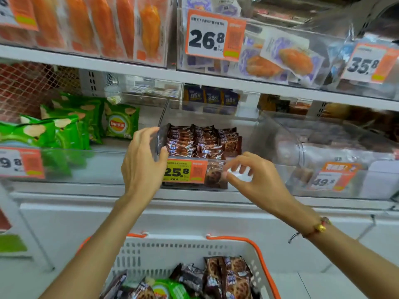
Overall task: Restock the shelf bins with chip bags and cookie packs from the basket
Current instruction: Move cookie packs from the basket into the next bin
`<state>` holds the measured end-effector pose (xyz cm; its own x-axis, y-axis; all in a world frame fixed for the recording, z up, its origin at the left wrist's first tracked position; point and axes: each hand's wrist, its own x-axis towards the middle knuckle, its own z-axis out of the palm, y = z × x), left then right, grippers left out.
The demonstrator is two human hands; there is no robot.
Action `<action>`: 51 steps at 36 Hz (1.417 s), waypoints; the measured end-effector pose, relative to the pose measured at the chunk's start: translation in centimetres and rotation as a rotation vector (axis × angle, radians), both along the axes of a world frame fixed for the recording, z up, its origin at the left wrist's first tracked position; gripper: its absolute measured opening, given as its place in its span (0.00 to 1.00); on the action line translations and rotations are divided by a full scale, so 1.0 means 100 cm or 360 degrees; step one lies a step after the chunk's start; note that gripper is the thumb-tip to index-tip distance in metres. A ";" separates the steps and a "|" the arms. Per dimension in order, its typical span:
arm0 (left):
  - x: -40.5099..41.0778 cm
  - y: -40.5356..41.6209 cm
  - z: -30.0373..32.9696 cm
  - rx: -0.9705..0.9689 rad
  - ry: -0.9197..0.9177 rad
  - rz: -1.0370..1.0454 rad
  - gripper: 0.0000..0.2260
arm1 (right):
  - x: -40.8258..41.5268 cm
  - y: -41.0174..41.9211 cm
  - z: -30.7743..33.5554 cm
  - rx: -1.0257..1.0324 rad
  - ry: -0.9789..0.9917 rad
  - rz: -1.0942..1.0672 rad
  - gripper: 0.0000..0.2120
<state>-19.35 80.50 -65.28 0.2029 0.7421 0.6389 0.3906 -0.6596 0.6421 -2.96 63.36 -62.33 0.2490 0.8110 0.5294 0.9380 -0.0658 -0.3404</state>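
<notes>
A clear shelf bin point(235, 186) on the middle shelf holds several brown cookie packs point(203, 141) in rows. My left hand point(143, 162) grips the bin's left front corner, thumb on the front wall. My right hand point(252, 178) curls its fingers over the bin's front rim, right of a yellow-orange 25.8 price tag point(185, 171). Green chip bags point(71, 126) stand in the neighbouring bin on the left. Below, a white basket point(172, 251) with orange handles carries more cookie packs point(231, 277) and a green chip bag point(170, 289).
An upper shelf point(129, 67) carries bins of orange and purple-white packs with price tags 26.8 point(213, 35) and 35.8. A clear bin point(323, 147) with dark packs sits right of the cookie bin. A white cabinet front point(194, 214) runs beneath the shelf.
</notes>
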 end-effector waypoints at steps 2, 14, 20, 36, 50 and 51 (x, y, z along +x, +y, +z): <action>-0.007 -0.016 -0.006 0.0025 -0.0089 0.0032 0.18 | -0.009 -0.006 -0.015 -0.0144 -0.0059 0.0026 0.01; -0.033 -0.104 -0.137 -0.0729 0.0540 -0.0468 0.10 | -0.017 -0.041 -0.147 -0.1386 0.0164 -0.0118 0.12; -0.049 -0.116 -0.210 -0.1017 0.1180 -0.0593 0.09 | -0.024 -0.060 -0.192 -0.1545 0.0044 -0.0242 0.23; -0.006 -0.180 -0.236 -0.1696 0.0741 -0.1144 0.21 | -0.024 -0.065 -0.211 -0.1260 0.0044 -0.0337 0.16; -0.011 -0.139 -0.181 -0.1520 0.0282 -0.1064 0.09 | -0.003 -0.033 -0.140 -0.1234 0.0325 0.0018 0.17; -0.010 -0.135 -0.174 -0.1472 0.0287 -0.1057 0.10 | -0.002 -0.032 -0.132 -0.1199 0.0302 0.0030 0.17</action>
